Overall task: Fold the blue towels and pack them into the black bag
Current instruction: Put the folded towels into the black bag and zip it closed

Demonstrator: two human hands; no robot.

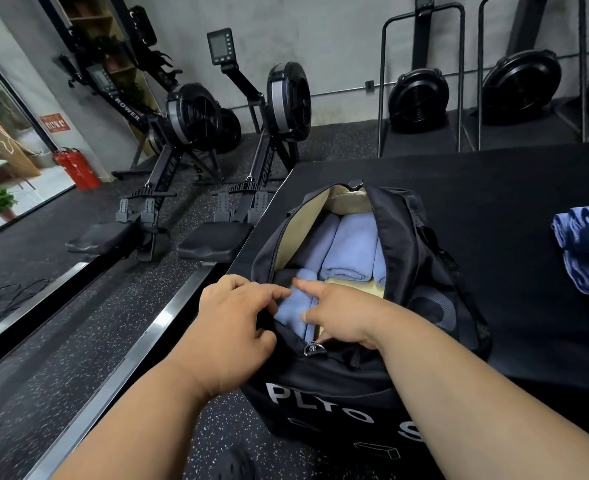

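The right hand (341,313) presses a folded towel (294,306) into the near end of the bag (407,237) with its forefinger extended; the left hand (237,313) grips the bag's rim, fingers curled. Step: packing. Next, the unfolded towels (587,251) on the bench (493,174) require folding.

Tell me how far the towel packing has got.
Done: folded towels sit in rows inside the bag. In hand: the left hand and right hand are tucking another towel in. Left: a pile still waits, unfolded, beside the bag.
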